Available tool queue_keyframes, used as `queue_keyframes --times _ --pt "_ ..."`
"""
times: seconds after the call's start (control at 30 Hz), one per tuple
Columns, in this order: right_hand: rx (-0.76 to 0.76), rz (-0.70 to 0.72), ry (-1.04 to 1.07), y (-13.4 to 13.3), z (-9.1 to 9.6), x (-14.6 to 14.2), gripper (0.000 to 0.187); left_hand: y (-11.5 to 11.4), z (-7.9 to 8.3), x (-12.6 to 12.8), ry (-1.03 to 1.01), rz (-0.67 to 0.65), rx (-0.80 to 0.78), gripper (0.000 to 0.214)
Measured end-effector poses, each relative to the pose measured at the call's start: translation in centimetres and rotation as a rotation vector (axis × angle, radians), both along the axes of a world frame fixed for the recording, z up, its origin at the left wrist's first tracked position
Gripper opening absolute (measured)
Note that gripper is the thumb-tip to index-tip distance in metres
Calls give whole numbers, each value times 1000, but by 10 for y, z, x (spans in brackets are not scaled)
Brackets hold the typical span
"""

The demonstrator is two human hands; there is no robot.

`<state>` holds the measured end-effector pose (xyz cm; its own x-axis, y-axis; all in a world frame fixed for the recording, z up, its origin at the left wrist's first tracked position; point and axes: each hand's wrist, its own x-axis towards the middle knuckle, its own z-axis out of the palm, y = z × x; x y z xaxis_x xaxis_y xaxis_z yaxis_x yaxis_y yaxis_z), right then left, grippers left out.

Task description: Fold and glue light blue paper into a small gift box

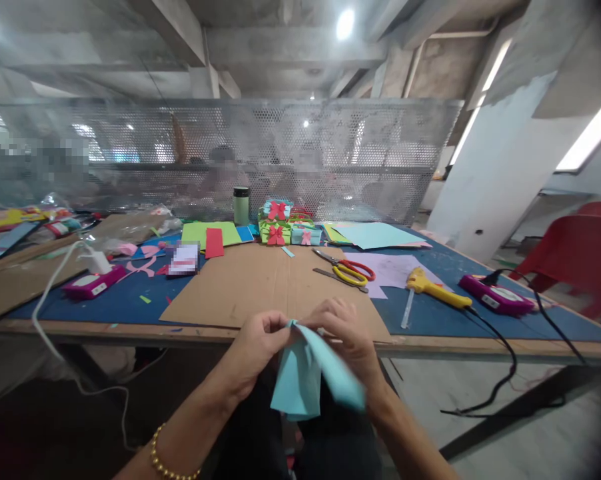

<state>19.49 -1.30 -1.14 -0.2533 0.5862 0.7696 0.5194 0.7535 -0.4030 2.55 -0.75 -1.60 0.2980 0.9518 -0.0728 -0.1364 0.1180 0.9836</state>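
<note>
I see my left hand (259,341) and right hand (349,337) both pinching the top of a folded light-blue paper sheet (300,383), which hangs long-axis downward between them, just off the worktop's (120,303) near edge.

You have no text here that can be read. The white labels on the left pink device (93,283) and the right pink device (495,297) are too small to make out. The card (183,259) beside the red paper is blurred. The print on the colourful packet (10,217) at the far left is too small to tell.
</note>
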Motion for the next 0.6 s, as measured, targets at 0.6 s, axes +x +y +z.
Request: queue_keyframes --times 0.6 --pt "238 -85 -288 -9 5 -8 18 8 9 -19 31 -79 38 10"
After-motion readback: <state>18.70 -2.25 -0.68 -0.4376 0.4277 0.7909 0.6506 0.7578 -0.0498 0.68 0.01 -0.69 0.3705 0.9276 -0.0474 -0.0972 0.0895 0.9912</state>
